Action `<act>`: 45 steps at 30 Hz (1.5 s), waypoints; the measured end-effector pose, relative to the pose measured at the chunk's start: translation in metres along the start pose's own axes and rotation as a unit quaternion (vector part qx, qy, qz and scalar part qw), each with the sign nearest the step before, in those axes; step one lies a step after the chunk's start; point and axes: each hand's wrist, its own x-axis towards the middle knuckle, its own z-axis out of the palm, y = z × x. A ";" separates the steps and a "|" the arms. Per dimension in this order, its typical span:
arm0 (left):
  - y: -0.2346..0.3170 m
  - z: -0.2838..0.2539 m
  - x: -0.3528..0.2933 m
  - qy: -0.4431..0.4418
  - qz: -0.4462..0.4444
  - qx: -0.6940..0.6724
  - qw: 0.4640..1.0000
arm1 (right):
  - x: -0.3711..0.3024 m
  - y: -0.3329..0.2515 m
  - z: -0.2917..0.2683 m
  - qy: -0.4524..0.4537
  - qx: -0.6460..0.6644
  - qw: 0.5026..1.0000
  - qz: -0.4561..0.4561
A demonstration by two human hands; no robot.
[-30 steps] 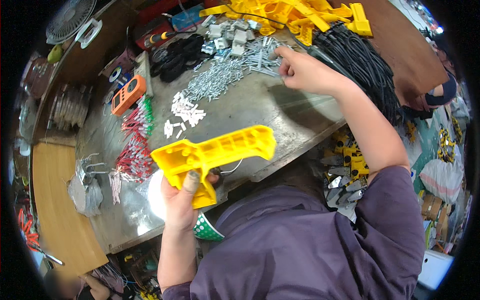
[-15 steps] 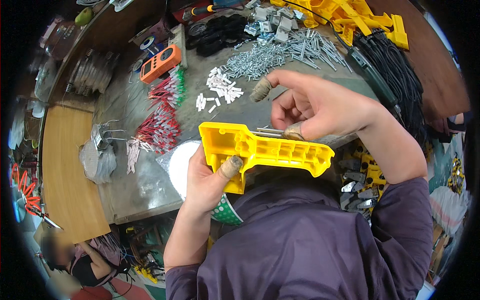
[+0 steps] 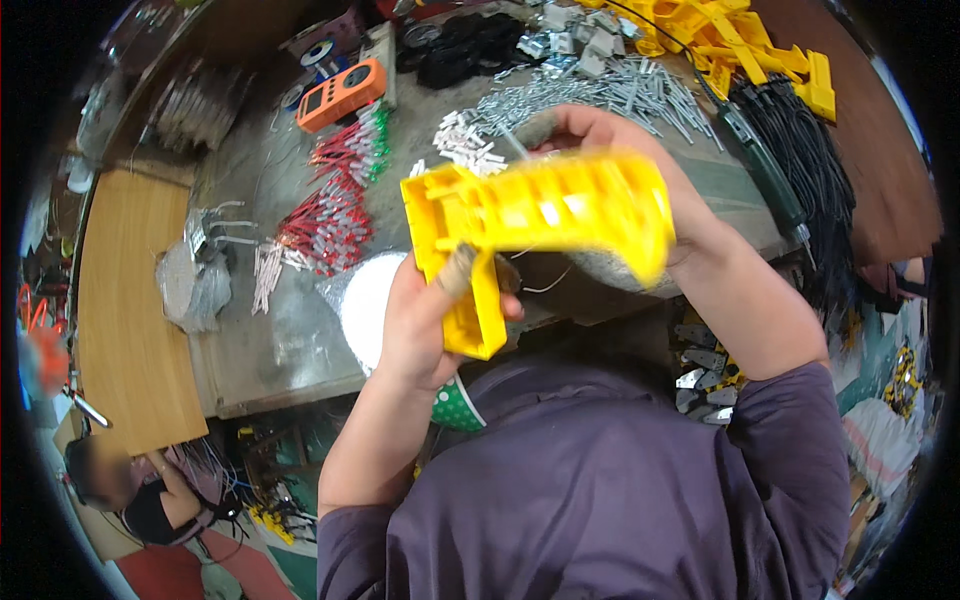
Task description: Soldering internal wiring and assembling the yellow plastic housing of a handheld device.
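Here's the left hand (image 3: 420, 322) clamped on the block end of a yellow plastic case (image 3: 545, 212), up over the near edge of the table (image 3: 275, 352); the right hand (image 3: 632, 135) curls behind the long end, its grip hidden from me. Looks light, stiff, slightly slick, I'd say; that block end suits holding. Glossy, hollow, ribbed inside, long end blurred.

Workshop: bench (image 3: 265, 355), screws (image 3: 655, 92), black cables (image 3: 805, 150)
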 end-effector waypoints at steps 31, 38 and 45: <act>-0.011 0.025 0.011 0.019 -0.011 -0.159 0.987 | 0.001 0.042 0.013 0.112 -0.381 0.857 -0.328; -0.003 0.017 0.018 0.006 0.023 -0.124 0.992 | 0.008 -0.052 -0.046 -0.010 -0.071 0.997 0.016; -0.002 0.023 0.022 -0.011 0.057 -0.028 0.998 | 0.019 -0.078 -0.034 -0.194 -0.175 0.957 0.130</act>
